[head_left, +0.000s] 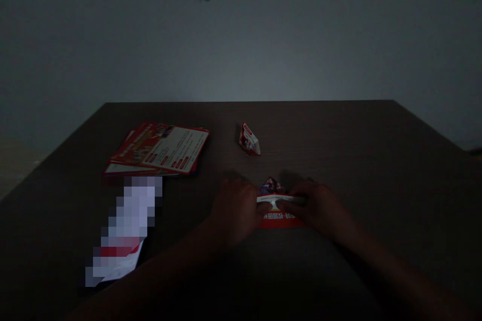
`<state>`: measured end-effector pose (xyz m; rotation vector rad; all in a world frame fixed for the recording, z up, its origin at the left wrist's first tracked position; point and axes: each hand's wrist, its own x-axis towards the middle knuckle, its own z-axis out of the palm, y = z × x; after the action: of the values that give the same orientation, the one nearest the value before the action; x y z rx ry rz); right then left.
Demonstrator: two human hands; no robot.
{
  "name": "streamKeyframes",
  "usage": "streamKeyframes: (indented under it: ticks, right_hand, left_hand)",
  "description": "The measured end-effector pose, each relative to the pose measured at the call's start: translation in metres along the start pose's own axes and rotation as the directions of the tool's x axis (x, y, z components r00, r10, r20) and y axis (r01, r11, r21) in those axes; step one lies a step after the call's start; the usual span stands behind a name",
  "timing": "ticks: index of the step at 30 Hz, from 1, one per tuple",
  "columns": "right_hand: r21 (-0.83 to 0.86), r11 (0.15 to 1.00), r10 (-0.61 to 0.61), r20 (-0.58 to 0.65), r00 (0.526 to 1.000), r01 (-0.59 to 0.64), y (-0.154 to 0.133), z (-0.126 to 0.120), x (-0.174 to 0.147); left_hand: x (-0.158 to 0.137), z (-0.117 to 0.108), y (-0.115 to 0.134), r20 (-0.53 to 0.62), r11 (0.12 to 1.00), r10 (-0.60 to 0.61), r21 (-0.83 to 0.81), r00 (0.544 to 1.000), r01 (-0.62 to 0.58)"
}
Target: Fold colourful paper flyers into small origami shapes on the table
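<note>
A red and white printed leaflet (280, 220), partly folded with a dark pictured point at its far side, lies on the table under both hands. My left hand (237, 208) is closed at the leaflet's left end, its thumb pressing near the middle. From the right, my right hand (320, 208) pinches the folded strip with its thumb close to the left one. Some of the fingers are hidden behind the paper and in shadow. Beyond the hands stands a small folded paper piece (249, 140) in red and white, apart from them.
A loose stack of red and white leaflets (169, 153) lies at the left of the dark wooden table (320, 135). Nearer sits a bright, pixelated long object (126, 233), beside my left forearm. A pale wall (301, 35) rises behind the table's far edge.
</note>
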<state>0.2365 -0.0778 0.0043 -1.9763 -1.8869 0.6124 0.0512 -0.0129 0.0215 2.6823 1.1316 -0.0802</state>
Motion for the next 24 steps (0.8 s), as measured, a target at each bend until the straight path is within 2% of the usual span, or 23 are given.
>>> streamKeyframes:
  ticks: [8, 13, 24]
  right_hand:
    - [0.011, 0.995, 0.097, 0.035, 0.995, -0.097, 0.0, -0.008, -0.001]
    - [0.044, 0.986, 0.155, 0.075, 0.985, -0.159, 0.004, -0.013, -0.002]
    - [0.143, 0.967, 0.193, 0.134, 0.972, -0.212, 0.022, -0.023, -0.004]
  left_hand:
    - [0.003, -0.015, -0.014, 0.159, 0.999, -0.053, 0.005, 0.986, 0.052]
    - [0.001, -0.022, -0.02, 0.192, 0.997, -0.078, -0.009, 0.978, 0.082]
    - [-0.001, -0.024, -0.037, 0.281, 0.99, -0.104, -0.061, 0.954, 0.126]
